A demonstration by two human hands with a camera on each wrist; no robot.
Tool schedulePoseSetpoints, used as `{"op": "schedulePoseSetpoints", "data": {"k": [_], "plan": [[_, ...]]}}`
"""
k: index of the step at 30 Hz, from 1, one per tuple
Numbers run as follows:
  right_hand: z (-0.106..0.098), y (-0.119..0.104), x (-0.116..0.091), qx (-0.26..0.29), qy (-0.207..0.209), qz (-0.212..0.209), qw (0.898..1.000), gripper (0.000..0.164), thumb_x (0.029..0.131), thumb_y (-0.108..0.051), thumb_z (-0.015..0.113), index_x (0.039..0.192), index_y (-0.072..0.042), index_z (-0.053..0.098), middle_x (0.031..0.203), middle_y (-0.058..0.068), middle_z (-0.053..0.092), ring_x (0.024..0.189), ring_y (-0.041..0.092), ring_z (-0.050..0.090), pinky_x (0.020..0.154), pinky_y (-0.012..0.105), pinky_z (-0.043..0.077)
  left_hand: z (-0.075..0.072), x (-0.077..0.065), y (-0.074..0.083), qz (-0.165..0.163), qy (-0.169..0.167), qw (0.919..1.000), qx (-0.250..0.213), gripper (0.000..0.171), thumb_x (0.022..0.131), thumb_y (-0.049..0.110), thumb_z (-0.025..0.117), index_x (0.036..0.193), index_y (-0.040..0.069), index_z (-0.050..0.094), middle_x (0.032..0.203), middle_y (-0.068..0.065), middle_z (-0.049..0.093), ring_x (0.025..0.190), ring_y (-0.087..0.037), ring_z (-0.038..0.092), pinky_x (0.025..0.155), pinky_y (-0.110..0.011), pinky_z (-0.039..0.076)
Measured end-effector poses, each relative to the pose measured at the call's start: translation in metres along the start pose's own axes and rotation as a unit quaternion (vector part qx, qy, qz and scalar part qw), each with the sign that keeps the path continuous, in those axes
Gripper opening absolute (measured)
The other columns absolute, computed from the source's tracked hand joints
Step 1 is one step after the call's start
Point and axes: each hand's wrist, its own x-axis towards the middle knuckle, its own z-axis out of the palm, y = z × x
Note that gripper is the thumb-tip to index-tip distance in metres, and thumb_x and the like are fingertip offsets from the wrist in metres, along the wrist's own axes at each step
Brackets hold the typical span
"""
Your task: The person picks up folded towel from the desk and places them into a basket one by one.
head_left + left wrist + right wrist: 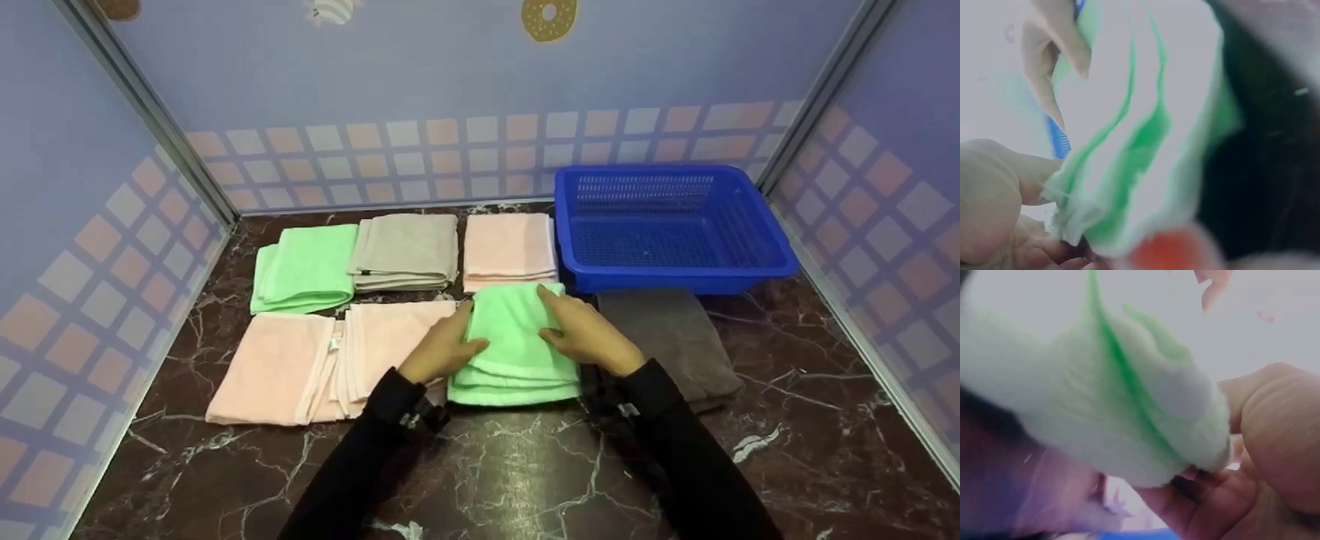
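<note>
In the head view a folded bright green towel (517, 337) is between both hands, in the middle of the front row. My left hand (444, 346) grips its left edge, thumb on top. On the opposite edge my right hand (589, 330) holds it the same way. Layered folds of the green towel (1145, 112) show in the left wrist view, its edge between the thumb and curled fingers of the left hand (994, 197). In the right wrist view the right hand (1275, 455) pinches the towel's other edge (1145, 399). Both wrist views are washed out.
A blue plastic basket (679, 270) stands at back right, a dark grey-brown towel (667, 345) before it. Behind are folded green (311, 262), beige (409, 251) and pink (510, 247) towels. Two pink towels (270, 367) lie to the left. Walls enclose three sides of the dark marbled surface (517, 472).
</note>
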Motion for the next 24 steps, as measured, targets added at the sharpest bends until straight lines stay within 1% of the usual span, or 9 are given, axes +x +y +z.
{"op": "schedulePoseSetpoints", "data": {"k": [4, 7, 11, 12, 13, 18, 19, 21, 24], "plan": [[-0.012, -0.014, -0.002, 0.008, 0.056, -0.033, 0.998, 0.071, 0.09, -0.014, 0.066, 0.148, 0.003, 0.028, 0.128, 0.026, 0.055, 0.112, 0.038, 0.055, 0.093, 0.048, 0.048, -0.017, -0.008, 0.008, 0.031, 0.026, 0.999, -0.019, 0.068, 0.094, 0.022, 0.061, 0.149, 0.004, 0.026, 0.136, -0.02, 0.052, 0.119, -0.032, 0.054, 0.104, -0.045, 0.041], [-0.023, -0.019, -0.001, 0.023, 0.087, -0.04, 0.995, 0.072, 0.089, -0.012, 0.067, 0.148, 0.001, 0.028, 0.128, 0.026, 0.054, 0.109, 0.036, 0.056, 0.093, 0.046, 0.048, -0.027, -0.01, 0.015, 0.051, 0.05, 0.997, -0.028, 0.066, 0.093, 0.021, 0.062, 0.149, 0.007, 0.029, 0.135, -0.018, 0.053, 0.119, -0.03, 0.055, 0.103, -0.044, 0.041], [-0.043, -0.018, 0.006, 0.046, 0.097, -0.024, 0.994, 0.073, 0.089, -0.014, 0.066, 0.15, -0.004, 0.027, 0.139, 0.024, 0.046, 0.124, 0.04, 0.047, 0.106, 0.049, 0.038, -0.034, -0.002, 0.027, 0.069, 0.09, 0.9932, -0.024, 0.067, 0.094, 0.022, 0.061, 0.15, 0.007, 0.028, 0.135, -0.019, 0.053, 0.12, -0.03, 0.054, 0.104, -0.043, 0.041], [-0.049, -0.016, 0.009, 0.051, 0.102, -0.021, 0.993, 0.072, 0.089, -0.013, 0.065, 0.15, -0.005, 0.027, 0.142, 0.023, 0.043, 0.128, 0.04, 0.044, 0.109, 0.05, 0.034, -0.034, 0.003, 0.031, 0.077, 0.1, 0.9918, -0.025, 0.067, 0.094, 0.022, 0.061, 0.15, 0.007, 0.027, 0.137, -0.019, 0.052, 0.121, -0.031, 0.053, 0.105, -0.043, 0.04], [-0.056, -0.013, 0.012, 0.057, 0.108, -0.017, 0.992, 0.072, 0.089, -0.013, 0.065, 0.15, -0.006, 0.027, 0.14, 0.023, 0.045, 0.126, 0.04, 0.045, 0.107, 0.05, 0.036, -0.035, 0.009, 0.034, 0.085, 0.109, 0.9902, -0.024, 0.067, 0.094, 0.021, 0.061, 0.15, 0.006, 0.027, 0.138, -0.019, 0.051, 0.123, -0.031, 0.052, 0.106, -0.042, 0.039], [-0.092, 0.008, 0.027, 0.076, 0.158, -0.009, 0.984, 0.067, 0.088, -0.006, 0.065, 0.148, -0.016, 0.036, 0.124, 0.02, 0.054, 0.102, 0.031, 0.054, 0.089, 0.044, 0.048, -0.035, 0.048, 0.057, 0.109, 0.155, 0.9814, -0.03, 0.068, 0.094, 0.02, 0.062, 0.148, 0.006, 0.023, 0.137, -0.023, 0.05, 0.119, -0.033, 0.054, 0.104, -0.04, 0.041], [-0.099, 0.012, 0.029, 0.08, 0.168, -0.005, 0.982, 0.066, 0.088, -0.006, 0.064, 0.147, -0.019, 0.038, 0.122, 0.019, 0.055, 0.099, 0.029, 0.053, 0.086, 0.043, 0.049, -0.035, 0.057, 0.062, 0.107, 0.164, 0.98, -0.034, 0.068, 0.093, 0.02, 0.062, 0.147, 0.008, 0.022, 0.133, -0.024, 0.052, 0.112, -0.033, 0.058, 0.099, -0.04, 0.045], [-0.111, 0.022, 0.032, 0.089, 0.182, 0.005, 0.979, 0.065, 0.089, -0.004, 0.063, 0.146, -0.026, 0.04, 0.126, 0.016, 0.053, 0.104, 0.026, 0.051, 0.092, 0.045, 0.047, -0.033, 0.075, 0.071, 0.107, 0.177, 0.9774, -0.046, 0.065, 0.093, 0.02, 0.062, 0.141, 0.01, 0.02, 0.119, -0.025, 0.058, 0.094, -0.031, 0.062, 0.085, -0.038, 0.05], [-0.127, 0.038, 0.034, 0.096, 0.189, 0.012, 0.977, 0.061, 0.09, -0.001, 0.059, 0.143, -0.028, 0.044, 0.131, 0.013, 0.051, 0.098, 0.025, 0.047, 0.092, 0.043, 0.042, -0.03, 0.1, 0.084, 0.11, 0.175, 0.9761, -0.068, 0.051, 0.095, 0.017, 0.059, 0.128, 0.013, 0.02, 0.097, -0.017, 0.058, 0.067, -0.024, 0.054, 0.064, -0.031, 0.046]]}}
